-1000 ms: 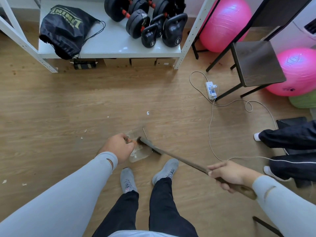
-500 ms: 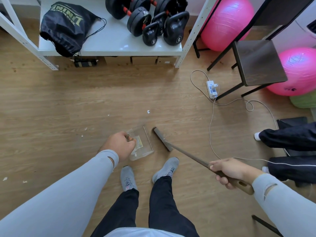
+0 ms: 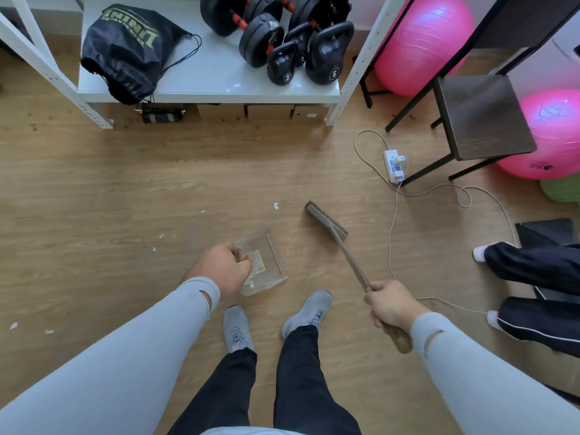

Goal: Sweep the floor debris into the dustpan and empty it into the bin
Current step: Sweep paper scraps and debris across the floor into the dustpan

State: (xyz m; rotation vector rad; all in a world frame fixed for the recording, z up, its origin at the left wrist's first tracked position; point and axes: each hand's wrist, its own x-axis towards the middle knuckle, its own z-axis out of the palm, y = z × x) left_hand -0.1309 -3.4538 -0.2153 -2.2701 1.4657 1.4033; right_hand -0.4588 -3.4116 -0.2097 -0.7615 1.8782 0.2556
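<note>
A clear plastic dustpan (image 3: 272, 268) rests on the wooden floor just ahead of my shoes, with a yellowish scrap inside. My left hand (image 3: 219, 271) grips it at its near left side. My right hand (image 3: 390, 306) holds the wooden handle of a brush (image 3: 326, 221), whose bristle head sits on the floor to the right of the pan and beyond it, apart from it. A white paper scrap (image 3: 276, 206) lies just left of the brush head. Smaller white bits (image 3: 160, 237) lie further left, and more scraps (image 3: 14, 325) near the left edge. No bin is in view.
A white shelf rack (image 3: 207, 89) with a black bag (image 3: 128, 51) and kettlebells (image 3: 326, 58) stands ahead. A power strip (image 3: 394, 166) and its cable (image 3: 392, 233) trail on the floor at right. A dark stool (image 3: 480, 117), pink balls (image 3: 423, 42) and another person's legs (image 3: 533, 268) are at right.
The brush head has swung away from the dustpan, out to the right and further from me. My right hand rose and drew in. The dustpan and my left hand stayed put.
</note>
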